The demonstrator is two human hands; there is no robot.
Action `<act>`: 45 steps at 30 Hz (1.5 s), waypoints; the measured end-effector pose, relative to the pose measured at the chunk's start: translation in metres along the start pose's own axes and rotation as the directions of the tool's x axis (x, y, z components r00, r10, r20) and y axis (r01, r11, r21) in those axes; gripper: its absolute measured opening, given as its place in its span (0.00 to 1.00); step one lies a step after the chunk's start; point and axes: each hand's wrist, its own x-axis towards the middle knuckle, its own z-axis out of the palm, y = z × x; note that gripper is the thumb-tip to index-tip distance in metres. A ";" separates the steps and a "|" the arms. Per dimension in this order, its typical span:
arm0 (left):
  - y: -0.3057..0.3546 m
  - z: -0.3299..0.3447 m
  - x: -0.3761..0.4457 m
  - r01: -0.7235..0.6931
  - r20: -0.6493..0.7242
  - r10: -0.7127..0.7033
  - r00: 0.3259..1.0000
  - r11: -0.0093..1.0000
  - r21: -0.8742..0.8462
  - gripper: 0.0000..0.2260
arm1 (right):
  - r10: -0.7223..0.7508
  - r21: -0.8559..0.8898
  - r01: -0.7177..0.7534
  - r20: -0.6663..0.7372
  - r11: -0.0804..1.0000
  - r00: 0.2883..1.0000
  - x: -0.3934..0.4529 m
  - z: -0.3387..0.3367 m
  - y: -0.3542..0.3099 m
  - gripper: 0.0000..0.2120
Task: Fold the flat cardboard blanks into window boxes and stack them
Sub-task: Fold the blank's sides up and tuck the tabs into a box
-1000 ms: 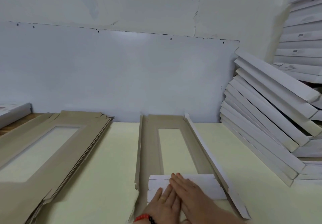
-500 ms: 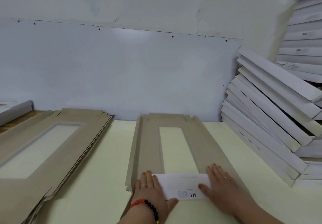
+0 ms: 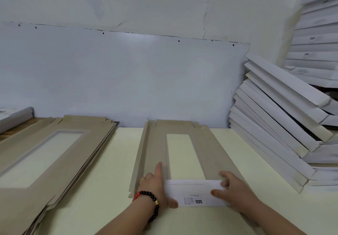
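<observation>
One cardboard blank (image 3: 214,152) lies flat on the table, brown side up, with a long window cut in its middle. Its near end flap (image 3: 193,191) is folded over onto it and shows a white printed face. My left hand (image 3: 153,185) rests at the flap's left end, index finger straight along the blank and thumb touching the flap's near corner. My right hand (image 3: 236,191) pinches the flap's right end between thumb and curled fingers. The blank's left side panel stands slightly raised.
A thick stack of flat blanks (image 3: 95,143) lies to the left on the pale table (image 3: 118,165). Several folded white boxes (image 3: 274,125) lean in a pile at the right, with more stacked behind. Another white box (image 3: 14,116) sits far left. A wall panel closes the back.
Both hands lay together on the folded flap and the right side panel stood up. That panel now lies flat, and the hands have spread to the flap's two ends.
</observation>
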 end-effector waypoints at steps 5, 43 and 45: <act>-0.004 -0.006 0.004 0.005 0.042 0.004 0.999 0.979 -0.205 0.55 | -0.045 0.041 0.044 0.029 0.998 0.999 -0.001 -0.006 -0.006 0.46; -0.015 -0.022 -0.025 -0.419 0.083 0.411 0.908 0.894 0.160 0.10 | -0.315 -0.009 0.320 0.151 0.947 0.937 -0.033 -0.019 0.005 0.10; -0.013 -0.017 -0.022 -0.404 0.048 0.403 0.914 0.894 0.194 0.09 | -0.366 -0.132 0.382 0.130 0.915 0.922 -0.025 -0.014 0.006 0.11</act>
